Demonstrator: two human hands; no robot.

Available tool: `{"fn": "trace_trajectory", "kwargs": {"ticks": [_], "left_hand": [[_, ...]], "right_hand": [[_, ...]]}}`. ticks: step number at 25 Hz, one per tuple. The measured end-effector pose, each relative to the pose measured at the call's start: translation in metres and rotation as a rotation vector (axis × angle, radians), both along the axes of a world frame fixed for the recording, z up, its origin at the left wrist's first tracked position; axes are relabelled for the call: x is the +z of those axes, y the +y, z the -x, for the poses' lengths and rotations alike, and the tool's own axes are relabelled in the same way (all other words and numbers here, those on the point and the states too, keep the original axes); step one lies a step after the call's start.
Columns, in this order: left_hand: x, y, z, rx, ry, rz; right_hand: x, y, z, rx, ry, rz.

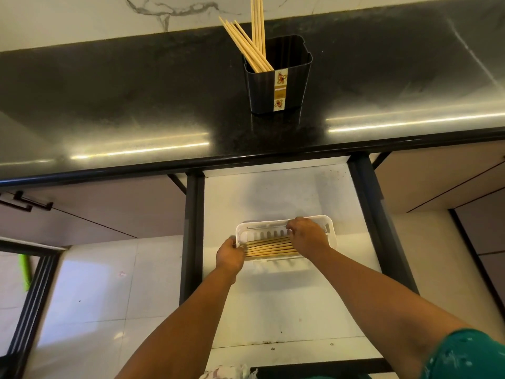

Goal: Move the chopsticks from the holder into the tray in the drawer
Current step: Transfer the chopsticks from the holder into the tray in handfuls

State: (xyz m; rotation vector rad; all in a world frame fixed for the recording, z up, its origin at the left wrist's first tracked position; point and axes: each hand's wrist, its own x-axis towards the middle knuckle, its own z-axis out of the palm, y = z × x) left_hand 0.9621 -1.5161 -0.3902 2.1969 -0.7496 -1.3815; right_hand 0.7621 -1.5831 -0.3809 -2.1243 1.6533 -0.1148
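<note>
A black ribbed holder (278, 83) stands on the dark countertop with several wooden chopsticks (252, 42) leaning out of it. Below, the pulled-out white drawer (273, 192) holds a white slotted tray (325, 222). Several chopsticks (269, 247) lie side by side across the tray. My left hand (229, 257) grips the tray's left end, fingers curled at the chopstick tips. My right hand (307, 236) lies over the right part of the tray with fingers curled down on the chopsticks, hiding their right ends.
The glossy black countertop (136, 110) spans the view above the drawer, with a marble wall behind. Dark metal drawer rails (192, 228) flank the drawer. Closed cabinet fronts sit left and right, and white floor tiles (90, 296) lie below left.
</note>
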Motion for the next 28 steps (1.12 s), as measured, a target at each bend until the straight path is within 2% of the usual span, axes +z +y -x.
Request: {"fn": "trace_trajectory", "kwargs": {"ticks": [2, 4, 6, 8, 9, 10, 12, 17, 19, 20, 21, 22, 23, 24, 26, 28], "left_hand": [[0.0, 0.001, -0.001, 0.009, -0.012, 0.007], [0.0, 0.001, -0.002, 0.005, -0.011, 0.004], [0.003, 0.0, -0.001, 0.012, 0.011, -0.007], [0.005, -0.001, 0.0, 0.017, 0.044, -0.013], [0.006, -0.001, 0.001, 0.017, 0.055, -0.02], [0.007, -0.001, 0.0, 0.016, 0.066, -0.029], [0.007, -0.002, -0.001, 0.009, 0.097, -0.032], [0.005, -0.004, -0.003, 0.06, 0.088, 0.009], [0.007, -0.004, -0.001, 0.081, 0.069, 0.031], [0.008, -0.004, 0.0, 0.062, 0.04, 0.043], [0.01, -0.002, 0.0, 0.004, -0.048, 0.083], [0.011, -0.001, -0.001, -0.09, -0.212, 0.176], [0.013, 0.001, 0.0, -0.205, -0.409, 0.324], [0.017, 0.002, 0.002, -0.344, -0.577, 0.488], [0.02, 0.001, 0.012, -0.685, -0.727, 0.679], [0.015, 0.005, 0.026, -0.985, -0.729, 0.591]], "right_hand": [[0.006, 0.006, 0.01, -0.303, -0.188, 0.229], [0.01, 0.005, 0.031, -0.77, -0.408, 0.264], [0.009, -0.001, 0.056, -1.123, -0.591, 0.002], [0.007, -0.004, 0.068, -1.24, -0.784, -0.392], [0.009, -0.003, 0.068, -1.237, -0.823, -0.523], [0.007, -0.002, 0.067, -1.208, -0.792, -0.575], [0.004, 0.001, 0.062, -1.166, -0.661, -0.526], [-0.001, 0.003, 0.066, -1.006, -0.514, -0.456], [-0.003, 0.004, 0.069, -0.935, -0.462, -0.34], [-0.003, 0.005, 0.07, -0.883, -0.415, -0.198], [-0.002, 0.006, 0.071, -0.786, -0.334, -0.018], [0.0, 0.006, 0.071, -0.638, -0.236, 0.155], [0.003, 0.008, 0.07, -0.456, -0.164, 0.279], [0.005, 0.01, 0.067, -0.259, -0.134, 0.317], [0.007, 0.015, 0.055, 0.073, -0.103, 0.119], [0.004, 0.023, 0.043, 0.278, 0.035, -0.138]]}}
